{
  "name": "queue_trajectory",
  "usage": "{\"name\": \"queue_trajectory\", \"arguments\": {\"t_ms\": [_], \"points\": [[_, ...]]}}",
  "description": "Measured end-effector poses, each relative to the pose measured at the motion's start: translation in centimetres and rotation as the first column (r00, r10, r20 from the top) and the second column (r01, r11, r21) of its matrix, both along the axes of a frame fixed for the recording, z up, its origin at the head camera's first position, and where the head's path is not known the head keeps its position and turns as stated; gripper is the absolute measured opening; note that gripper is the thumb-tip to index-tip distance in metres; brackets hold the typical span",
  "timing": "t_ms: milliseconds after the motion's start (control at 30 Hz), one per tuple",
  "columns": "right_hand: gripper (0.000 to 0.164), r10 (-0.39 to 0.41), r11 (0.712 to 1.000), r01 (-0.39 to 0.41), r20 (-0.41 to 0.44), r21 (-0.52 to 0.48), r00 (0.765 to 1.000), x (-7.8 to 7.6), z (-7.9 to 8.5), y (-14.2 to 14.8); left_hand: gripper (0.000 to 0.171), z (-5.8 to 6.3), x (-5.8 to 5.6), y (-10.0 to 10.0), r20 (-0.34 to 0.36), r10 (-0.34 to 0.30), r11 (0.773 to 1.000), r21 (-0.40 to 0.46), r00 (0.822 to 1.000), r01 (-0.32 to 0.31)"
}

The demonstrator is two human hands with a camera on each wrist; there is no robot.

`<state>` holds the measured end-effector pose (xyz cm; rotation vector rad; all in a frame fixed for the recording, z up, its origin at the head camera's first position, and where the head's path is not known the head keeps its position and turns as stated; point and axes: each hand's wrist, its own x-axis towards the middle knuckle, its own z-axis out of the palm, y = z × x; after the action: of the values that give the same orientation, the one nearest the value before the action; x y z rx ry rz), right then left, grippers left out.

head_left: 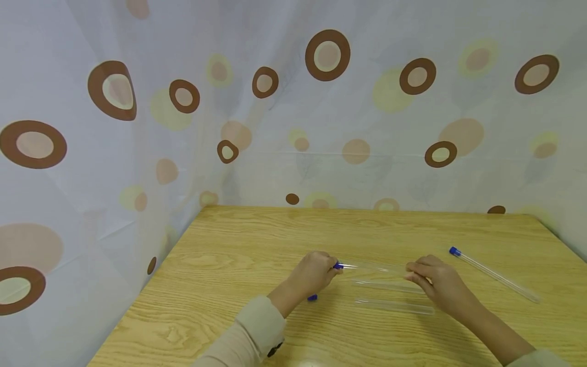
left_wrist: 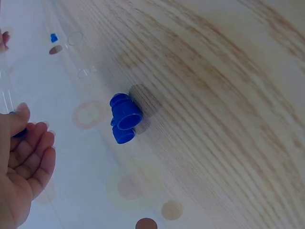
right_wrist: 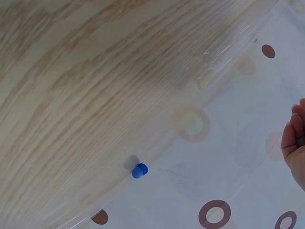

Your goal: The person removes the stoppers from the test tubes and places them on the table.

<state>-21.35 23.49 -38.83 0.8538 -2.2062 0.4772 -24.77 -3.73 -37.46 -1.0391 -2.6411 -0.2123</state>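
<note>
My left hand (head_left: 312, 275) pinches a blue cap (head_left: 338, 265) at the left end of a clear test tube (head_left: 371, 266). At the tube's other end, my right hand (head_left: 442, 283) grips it between thumb and fingers. The tube is held level above the table. Whether the cap is fully seated cannot be seen, as fingers cover part of it. In the left wrist view the left hand (left_wrist: 24, 162) shows at the left edge, its other fingers loosely bent. Only part of the right hand (right_wrist: 295, 143) enters the right wrist view.
Two uncapped clear tubes (head_left: 394, 306) lie side by side below the hands. Two loose blue caps (left_wrist: 126, 114) sit together on the wooden table (head_left: 206, 306) by the left wrist. A tube with a blue cap (head_left: 454, 251) lies at the right. A patterned curtain (head_left: 275, 117) borders the table.
</note>
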Motion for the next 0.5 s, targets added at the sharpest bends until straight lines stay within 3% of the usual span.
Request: {"name": "queue_trajectory", "arguments": {"t_ms": [200, 367, 500], "points": [[0.036, -0.005, 1.0, 0.005, -0.028, -0.003, 1.0, -0.05, -0.08, -0.09, 0.025, 0.26, -0.1, -0.12, 0.203, 0.015, 0.997, 0.067, 0.979, -0.029], [0.04, -0.005, 1.0, 0.005, -0.039, -0.015, 0.999, -0.11, -0.2, -0.15, 0.025, 0.15, -0.16, -0.25, 0.241, 0.001, 0.993, 0.111, 0.971, -0.028], [0.052, 0.017, 1.0, -0.018, -0.073, -0.019, 0.997, -0.22, -0.2, -0.15, 0.023, 0.05, -0.38, -0.44, 0.238, -0.054, 0.993, 0.111, 0.97, 0.028]]}}
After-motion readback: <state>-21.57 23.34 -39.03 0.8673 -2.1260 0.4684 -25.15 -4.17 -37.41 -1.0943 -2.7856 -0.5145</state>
